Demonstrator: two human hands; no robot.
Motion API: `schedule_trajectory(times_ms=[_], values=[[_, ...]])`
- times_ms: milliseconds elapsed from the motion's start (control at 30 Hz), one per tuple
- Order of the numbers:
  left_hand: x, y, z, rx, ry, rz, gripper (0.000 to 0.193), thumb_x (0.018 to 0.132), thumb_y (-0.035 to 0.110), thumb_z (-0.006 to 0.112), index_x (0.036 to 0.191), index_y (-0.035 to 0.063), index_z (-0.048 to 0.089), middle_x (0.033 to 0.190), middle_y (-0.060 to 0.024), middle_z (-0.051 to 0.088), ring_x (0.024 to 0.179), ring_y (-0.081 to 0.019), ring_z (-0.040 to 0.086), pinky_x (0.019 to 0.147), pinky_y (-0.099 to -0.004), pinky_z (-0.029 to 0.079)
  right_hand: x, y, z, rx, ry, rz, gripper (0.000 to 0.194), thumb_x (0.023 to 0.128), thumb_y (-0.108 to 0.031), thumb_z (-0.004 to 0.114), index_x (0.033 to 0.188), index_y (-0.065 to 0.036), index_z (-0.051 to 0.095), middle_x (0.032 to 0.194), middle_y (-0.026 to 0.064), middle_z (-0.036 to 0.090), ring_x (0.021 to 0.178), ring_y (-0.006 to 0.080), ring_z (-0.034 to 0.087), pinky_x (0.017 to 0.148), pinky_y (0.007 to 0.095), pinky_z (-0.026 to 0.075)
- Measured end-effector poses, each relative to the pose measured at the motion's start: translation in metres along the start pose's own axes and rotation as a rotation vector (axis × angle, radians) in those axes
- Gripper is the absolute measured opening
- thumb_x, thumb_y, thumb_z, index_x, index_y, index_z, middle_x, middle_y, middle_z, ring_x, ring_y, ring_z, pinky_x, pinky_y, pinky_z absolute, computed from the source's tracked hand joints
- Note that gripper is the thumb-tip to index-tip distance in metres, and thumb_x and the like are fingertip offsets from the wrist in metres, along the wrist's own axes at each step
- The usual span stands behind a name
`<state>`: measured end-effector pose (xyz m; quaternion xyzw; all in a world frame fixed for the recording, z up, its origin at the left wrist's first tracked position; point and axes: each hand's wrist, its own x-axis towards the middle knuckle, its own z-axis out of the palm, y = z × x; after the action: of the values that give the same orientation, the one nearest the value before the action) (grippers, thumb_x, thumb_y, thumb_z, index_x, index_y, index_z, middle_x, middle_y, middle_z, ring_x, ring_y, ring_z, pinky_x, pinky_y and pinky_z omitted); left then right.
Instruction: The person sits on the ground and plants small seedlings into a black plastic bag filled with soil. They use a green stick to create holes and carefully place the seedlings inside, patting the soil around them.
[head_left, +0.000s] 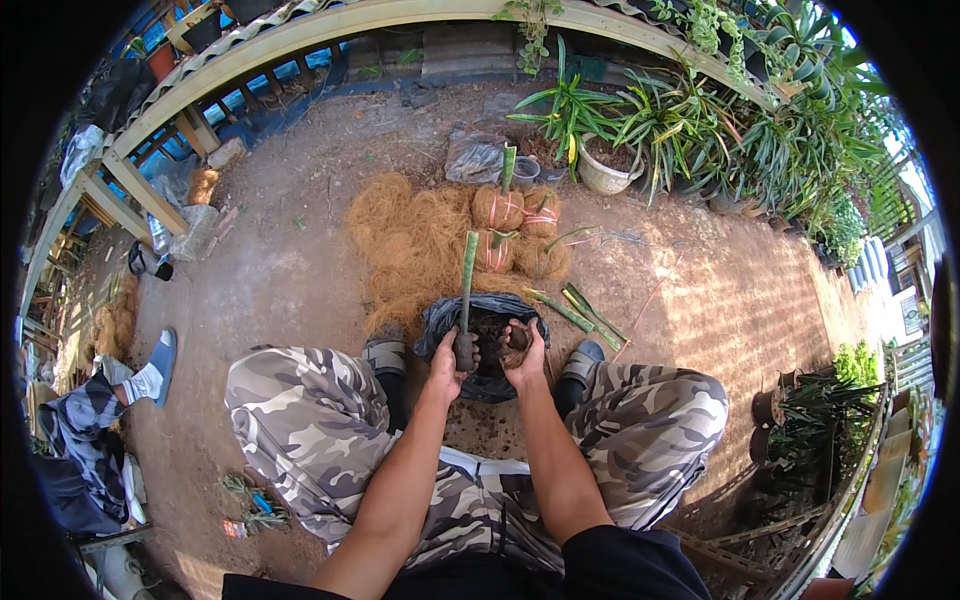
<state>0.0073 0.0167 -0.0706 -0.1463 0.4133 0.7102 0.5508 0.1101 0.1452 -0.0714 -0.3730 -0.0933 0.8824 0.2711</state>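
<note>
My left hand (453, 361) grips a ball of dark soil (464, 351) packed around the base of a green leaf cutting (469, 277), which stands upright. In my right hand (528, 357) is a lump of dark soil (517, 337). Both hands are over a black plastic bag (442, 309) with loose soil inside, set on the ground between my feet. Just beyond the bag lies a heap of brown coconut fibre (409, 240). Several fibre-wrapped balls (498, 208), some tied with pink string, sit to its right with cuttings sticking out.
Cut leaf pieces (577, 311) lie right of the bag. A clear plastic bag (474, 157) and a white plant pot (607, 169) stand beyond the balls. Another person's sandalled foot (159, 367) is at left. A blue-handled tool (261, 502) lies near my left knee.
</note>
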Motion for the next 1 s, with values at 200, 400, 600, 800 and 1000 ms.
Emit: schedule_trajectory(times_ms=[200, 400, 600, 800, 1000], values=[[0.002, -0.001, -0.001, -0.003, 0.003, -0.017, 0.043, 0.098, 0.046, 0.042, 0.092, 0.0082, 0.063, 0.073, -0.0022, 0.061, 0.065, -0.0164, 0.061, 0.059, -0.0297, 0.05, 0.002, -0.001, 0.005, -0.019, -0.012, 0.089, 0.041, 0.099, -0.046, 0.043, 0.085, -0.01, 0.056, 0.074, 0.0054, 0.058, 0.049, 0.0125, 0.044, 0.041, 0.0245, 0.035], [0.002, -0.001, -0.003, -0.01, -0.021, -0.019, 0.044, 0.098, 0.046, 0.042, 0.092, 0.0081, 0.063, 0.073, -0.0026, 0.061, 0.065, -0.0176, 0.061, 0.061, -0.0302, 0.05, -0.001, 0.001, 0.005, -0.167, 0.258, 0.051, 0.056, 0.1, -0.056, 0.026, 0.068, -0.013, 0.044, 0.06, 0.0033, 0.044, 0.043, 0.015, 0.027, 0.04, 0.0297, 0.022], [0.003, -0.003, -0.002, -0.02, -0.014, -0.019, 0.044, 0.098, 0.046, 0.043, 0.091, 0.0077, 0.063, 0.074, -0.003, 0.061, 0.066, -0.018, 0.061, 0.061, -0.0304, 0.05, 0.003, 0.0, 0.005, -0.048, 0.196, 0.064, 0.05, 0.1, -0.051, 0.031, 0.076, -0.012, 0.052, 0.069, 0.006, 0.054, 0.047, 0.0178, 0.041, 0.042, 0.031, 0.034], [0.004, -0.003, -0.003, -0.005, 0.002, -0.021, 0.044, 0.098, 0.046, 0.043, 0.091, 0.0075, 0.063, 0.073, -0.0031, 0.061, 0.065, -0.018, 0.061, 0.06, -0.0298, 0.05, 0.007, 0.001, 0.0, -0.09, 0.048, 0.018, 0.033, 0.1, -0.037, 0.046, 0.088, -0.008, 0.057, 0.087, 0.01, 0.063, 0.067, 0.0163, 0.061, 0.05, 0.0218, 0.044], [0.007, -0.004, -0.005, -0.004, -0.002, -0.035, 0.045, 0.098, 0.046, 0.042, 0.091, 0.0072, 0.063, 0.073, -0.0033, 0.061, 0.065, -0.0177, 0.061, 0.06, -0.0299, 0.051, 0.013, -0.002, -0.003, 0.012, 0.016, 0.016, 0.038, 0.099, -0.042, 0.046, 0.083, -0.009, 0.056, 0.079, 0.0077, 0.061, 0.059, 0.0147, 0.054, 0.047, 0.0223, 0.039]])
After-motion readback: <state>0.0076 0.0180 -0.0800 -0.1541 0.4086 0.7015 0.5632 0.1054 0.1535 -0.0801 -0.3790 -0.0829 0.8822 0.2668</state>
